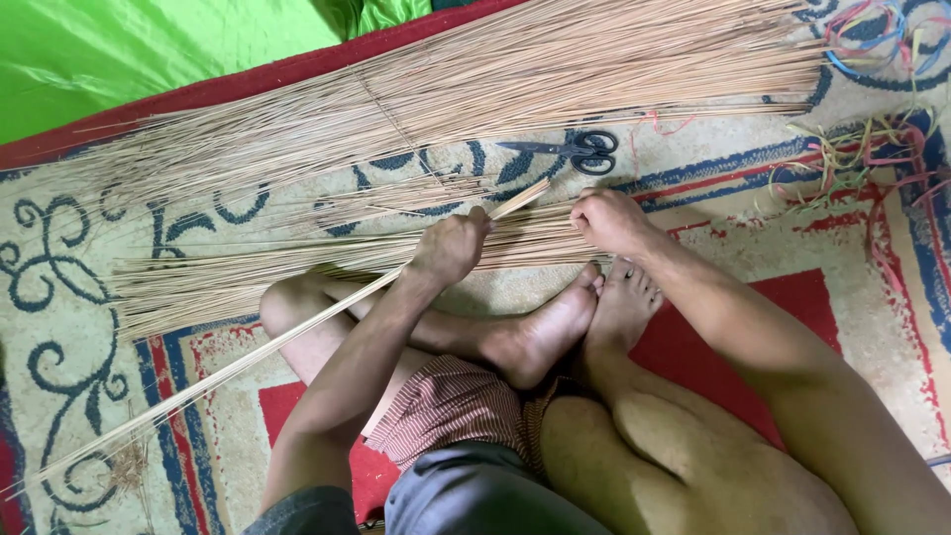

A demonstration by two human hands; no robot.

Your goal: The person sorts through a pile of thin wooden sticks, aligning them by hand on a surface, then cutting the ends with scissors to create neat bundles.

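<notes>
- Head view: the left hand is closing in a fist around a thin bunch of sticks, which is running slantwise from above the fist down past the left knee toward the lower left corner.
- The right hand is pressing down, fingers curled together, on the butt ends of a flat sheaf of sticks lying on the carpet just ahead of the bare feet.
- Handling, as a judgement: the sticks are looking light, stiff yet springy, and liable to snap or slide apart singly; gripping them near the thicker ends, as a bunch, is appearing safest.
- A larger sheaf is lying farther off, with black scissors between the two sheaves.
- Coloured strips are lying tangled at the right; green sheeting is showing beyond the carpet.
</notes>
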